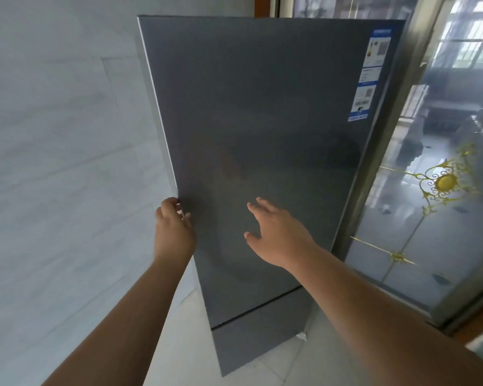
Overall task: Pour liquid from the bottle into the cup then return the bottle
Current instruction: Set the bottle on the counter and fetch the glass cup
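Observation:
A tall dark grey fridge (262, 107) stands in front of me with its upper door closed. My left hand (173, 227) curls its fingers round the door's left edge at about mid height. My right hand (276, 235) is held out with fingers spread and straight, just in front of the door's face; whether it touches the door I cannot tell. No bottle and no cup are in view.
A pale tiled wall (62, 162) runs along the left of the fridge. On the right is a glass sliding door (435, 190) with gold ornaments. A lower fridge door (257, 338) sits below a seam, above a light tiled floor (262, 374).

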`<control>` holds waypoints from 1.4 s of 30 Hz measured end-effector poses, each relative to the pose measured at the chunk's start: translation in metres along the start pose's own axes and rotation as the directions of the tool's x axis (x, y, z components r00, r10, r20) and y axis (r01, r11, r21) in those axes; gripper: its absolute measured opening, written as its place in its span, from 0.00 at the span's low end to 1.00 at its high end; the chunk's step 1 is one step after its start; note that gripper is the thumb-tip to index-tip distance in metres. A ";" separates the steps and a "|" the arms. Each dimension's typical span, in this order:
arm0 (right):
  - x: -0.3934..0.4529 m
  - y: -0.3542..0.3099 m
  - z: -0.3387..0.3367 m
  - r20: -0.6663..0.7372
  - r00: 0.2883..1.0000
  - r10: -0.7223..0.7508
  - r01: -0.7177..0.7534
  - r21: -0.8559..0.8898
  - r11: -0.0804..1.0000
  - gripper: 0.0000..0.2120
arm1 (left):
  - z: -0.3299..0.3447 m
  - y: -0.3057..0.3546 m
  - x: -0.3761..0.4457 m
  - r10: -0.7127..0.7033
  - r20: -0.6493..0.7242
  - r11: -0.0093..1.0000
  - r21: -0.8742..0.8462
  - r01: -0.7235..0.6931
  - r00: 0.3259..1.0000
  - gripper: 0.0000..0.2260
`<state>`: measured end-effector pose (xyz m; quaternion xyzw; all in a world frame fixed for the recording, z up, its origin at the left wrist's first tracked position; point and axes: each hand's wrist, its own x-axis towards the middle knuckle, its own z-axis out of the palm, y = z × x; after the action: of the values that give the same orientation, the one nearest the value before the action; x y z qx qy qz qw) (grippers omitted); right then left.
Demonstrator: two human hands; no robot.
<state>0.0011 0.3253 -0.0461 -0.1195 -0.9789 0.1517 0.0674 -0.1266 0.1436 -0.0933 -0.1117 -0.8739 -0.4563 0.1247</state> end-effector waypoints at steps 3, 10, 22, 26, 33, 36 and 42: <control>-0.018 0.023 0.003 -0.002 0.996 0.089 -0.089 0.029 0.996 0.33 | 0.019 0.005 -0.030 -0.031 0.014 0.999 -0.016 0.031 0.999 0.33; -0.073 0.084 0.003 -0.018 0.948 0.317 -0.312 0.116 0.943 0.30 | 0.075 0.028 -0.095 0.049 0.406 0.970 0.199 -0.140 0.913 0.39; -0.256 0.199 -0.030 -0.306 0.603 0.737 -0.700 0.240 0.673 0.14 | 0.197 0.151 -0.175 0.520 0.785 0.766 -0.254 -0.590 0.337 0.31; -0.325 0.237 -0.036 -0.303 0.445 0.843 -0.796 0.297 0.527 0.16 | 0.236 0.188 -0.222 0.571 0.797 0.694 -0.340 -0.634 0.198 0.16; -0.401 0.306 -0.036 -0.306 0.247 0.919 -0.825 0.431 0.365 0.16 | 0.292 0.266 -0.293 0.594 0.804 0.617 -0.436 -0.656 0.024 0.16; -0.418 0.337 -0.038 -0.277 0.220 0.935 -0.825 0.459 0.330 0.18 | 0.312 0.293 -0.311 0.611 0.792 0.595 -0.465 -0.656 -0.007 0.15; -0.423 0.396 -0.049 -0.226 0.254 0.940 -0.821 0.464 0.333 0.20 | 0.345 0.327 -0.325 0.612 0.791 0.595 -0.461 -0.658 -0.002 0.13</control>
<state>0.5008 0.5985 -0.1642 -0.6721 -0.6626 0.2523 0.2133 0.2411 0.5848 -0.1357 -0.7185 -0.6449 -0.1864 -0.1820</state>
